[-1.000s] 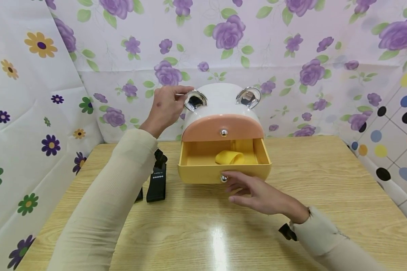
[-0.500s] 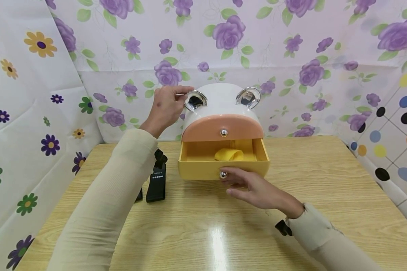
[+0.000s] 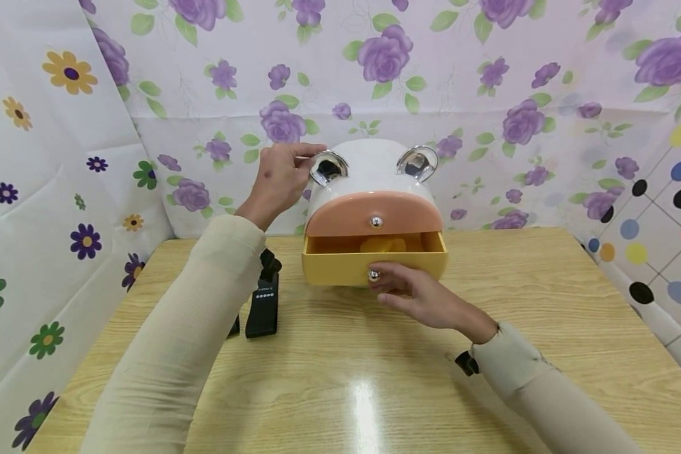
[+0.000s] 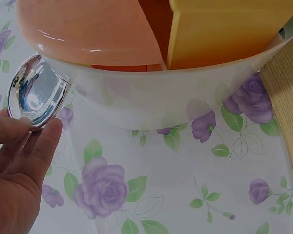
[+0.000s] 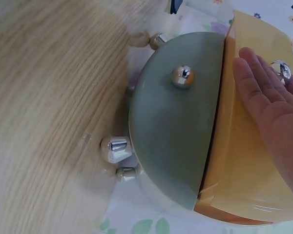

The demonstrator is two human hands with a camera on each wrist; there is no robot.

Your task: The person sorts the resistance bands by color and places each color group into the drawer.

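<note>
A white animal-shaped drawer box point(image 3: 371, 157) stands at the back of the table. Its left silver ring-rimmed ear point(image 4: 39, 92) is pinched at the edge by my left hand point(image 3: 280, 176). The orange top drawer point(image 3: 340, 217) is closed; the yellow drawer point(image 3: 340, 268) below it sticks partly out. My right hand point(image 3: 425, 293) has its fingers against the yellow drawer's front, beside and over the silver knob point(image 5: 281, 72), with the thumb apart below. Inside that drawer lies a yellow curled strip point(image 3: 383, 243), mostly hidden. In the right wrist view, a grey-green lower drawer point(image 5: 176, 122) sits closed.
Black straps point(image 3: 263, 312) lie on the wooden table point(image 3: 318, 378), left of the box and partly behind the left sleeve. Flower-patterned cloth point(image 3: 477, 82) hangs close behind the box, with more patterned cloth at both sides.
The yellow drawer has slid inward, and my right hand has moved forward with it. The curled strip is now more covered. My left hand has stayed on the ear.
</note>
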